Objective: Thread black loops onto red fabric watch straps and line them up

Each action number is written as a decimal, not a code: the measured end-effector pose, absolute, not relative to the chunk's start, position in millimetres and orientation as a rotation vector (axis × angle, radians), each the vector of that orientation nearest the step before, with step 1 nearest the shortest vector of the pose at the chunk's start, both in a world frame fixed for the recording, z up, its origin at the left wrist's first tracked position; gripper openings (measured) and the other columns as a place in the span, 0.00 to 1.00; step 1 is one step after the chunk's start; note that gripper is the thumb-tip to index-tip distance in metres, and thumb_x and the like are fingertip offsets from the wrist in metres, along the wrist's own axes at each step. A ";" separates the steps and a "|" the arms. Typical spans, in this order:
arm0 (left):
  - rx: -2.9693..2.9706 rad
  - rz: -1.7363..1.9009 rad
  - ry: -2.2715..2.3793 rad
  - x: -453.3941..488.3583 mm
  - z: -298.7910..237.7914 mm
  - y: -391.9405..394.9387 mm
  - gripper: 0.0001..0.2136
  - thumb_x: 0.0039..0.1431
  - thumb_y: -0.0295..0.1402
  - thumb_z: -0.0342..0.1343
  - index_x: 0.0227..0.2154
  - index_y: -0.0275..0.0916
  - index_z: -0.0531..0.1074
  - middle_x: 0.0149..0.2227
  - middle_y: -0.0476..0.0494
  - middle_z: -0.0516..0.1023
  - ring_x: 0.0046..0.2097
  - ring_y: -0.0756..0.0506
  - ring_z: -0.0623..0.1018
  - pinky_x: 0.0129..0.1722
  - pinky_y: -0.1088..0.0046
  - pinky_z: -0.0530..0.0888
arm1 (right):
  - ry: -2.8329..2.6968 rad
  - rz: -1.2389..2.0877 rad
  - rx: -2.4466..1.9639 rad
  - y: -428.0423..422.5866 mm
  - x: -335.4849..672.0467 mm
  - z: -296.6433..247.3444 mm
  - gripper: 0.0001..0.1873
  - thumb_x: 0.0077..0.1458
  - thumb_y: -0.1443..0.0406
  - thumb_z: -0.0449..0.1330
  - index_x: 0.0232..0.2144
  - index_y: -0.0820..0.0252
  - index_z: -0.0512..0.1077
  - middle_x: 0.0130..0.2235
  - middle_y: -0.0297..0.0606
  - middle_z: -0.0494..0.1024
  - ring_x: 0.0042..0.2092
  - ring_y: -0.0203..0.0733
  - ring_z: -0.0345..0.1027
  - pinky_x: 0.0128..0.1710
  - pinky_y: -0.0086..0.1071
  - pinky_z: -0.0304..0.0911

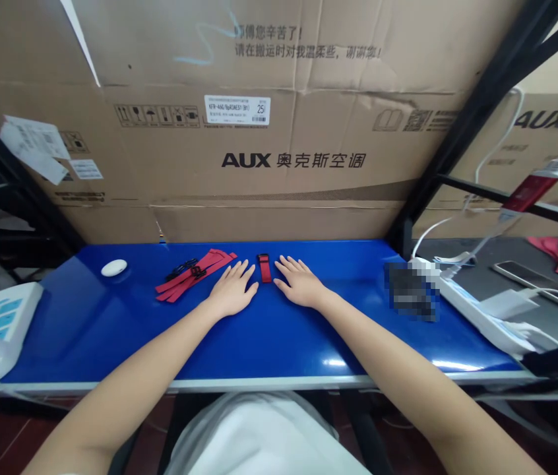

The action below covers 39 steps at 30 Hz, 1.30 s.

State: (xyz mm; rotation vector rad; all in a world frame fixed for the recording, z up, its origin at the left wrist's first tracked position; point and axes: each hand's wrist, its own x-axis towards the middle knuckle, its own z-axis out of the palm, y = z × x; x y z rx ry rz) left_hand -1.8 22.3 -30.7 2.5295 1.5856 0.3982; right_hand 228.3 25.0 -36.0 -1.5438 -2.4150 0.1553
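Observation:
Both hands lie flat on a blue tabletop [259, 343], fingers spread. Between them is a short red strap with a black buckle [265, 269], its buckle end pointing away from me. My left hand [233, 290] rests just left of that strap and holds nothing. Just beyond and left of it lies a bunch of red straps [175, 288], with black buckles [196, 271] on top. To the right of the short strap, my right hand [299, 282] is also bare, palm down with the fingers pointing forward.
A large cardboard box [293, 132] stands behind the table. A white oval object [114, 268] lies at the left, near a white device [6, 323]. At the right are a blurred dark object [410, 290], a power strip [481, 310] with cables and a black metal frame [467, 112].

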 end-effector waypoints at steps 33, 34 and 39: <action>2.595 0.253 1.682 2.9 -23.6 16.7 0.29 0.67 0.47 0.38 0.65 0.37 0.57 0.69 0.39 0.51 0.69 0.39 0.52 0.67 0.57 0.50 | -2.462 0.142 -1.575 23.5 228.6 -32.6 0.34 0.65 0.50 0.40 0.68 0.60 0.51 0.70 0.42 0.45 0.71 0.50 0.36 0.68 0.46 0.34; 2.595 0.254 1.681 3.0 -23.4 16.6 0.29 0.67 0.47 0.38 0.65 0.37 0.57 0.69 0.39 0.51 0.69 0.39 0.52 0.67 0.57 0.50 | -2.462 0.143 -1.575 23.5 228.6 -32.6 0.34 0.65 0.50 0.40 0.68 0.60 0.51 0.70 0.43 0.45 0.71 0.50 0.36 0.68 0.46 0.34; 2.583 0.254 1.685 2.4 -25.0 17.5 0.29 0.67 0.48 0.37 0.65 0.38 0.57 0.69 0.40 0.51 0.69 0.39 0.52 0.67 0.57 0.50 | -2.459 0.144 -1.569 23.0 228.7 -32.5 0.34 0.65 0.50 0.40 0.67 0.60 0.51 0.70 0.43 0.46 0.70 0.50 0.36 0.68 0.46 0.35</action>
